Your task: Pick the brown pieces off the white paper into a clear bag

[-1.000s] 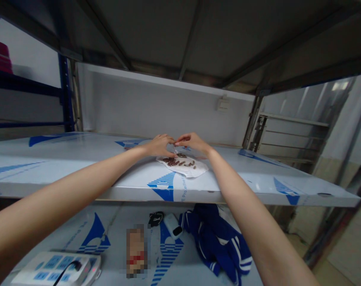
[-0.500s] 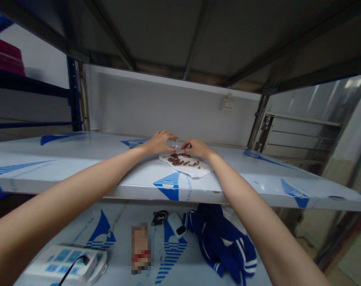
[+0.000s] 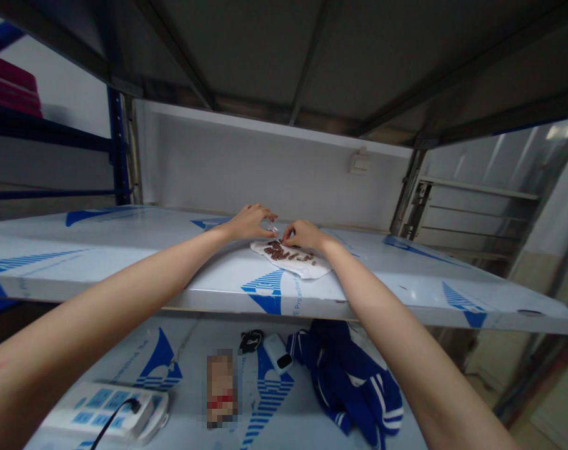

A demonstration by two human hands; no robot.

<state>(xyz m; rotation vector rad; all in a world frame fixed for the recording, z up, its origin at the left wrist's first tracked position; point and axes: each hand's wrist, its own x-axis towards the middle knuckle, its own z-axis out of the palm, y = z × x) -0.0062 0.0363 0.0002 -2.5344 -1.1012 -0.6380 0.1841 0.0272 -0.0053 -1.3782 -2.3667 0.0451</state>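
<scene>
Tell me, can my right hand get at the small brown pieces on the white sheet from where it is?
Probably yes. The right hand sits at the far edge of the white sheet, right beside the small brown pieces, and nothing lies between them. The left hand is off to the side, not blocking.

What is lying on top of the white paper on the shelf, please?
On the white paper lie small dark brown pieces, loosely heaped. The left hand and right hand cover its far edge, pinching something small and clear; what lies beneath them is hidden.

My one head view looks forward and slightly down from low, near the shelf's [image 3: 124, 262] front edge, facing its back wall [image 3: 246, 175].
</scene>
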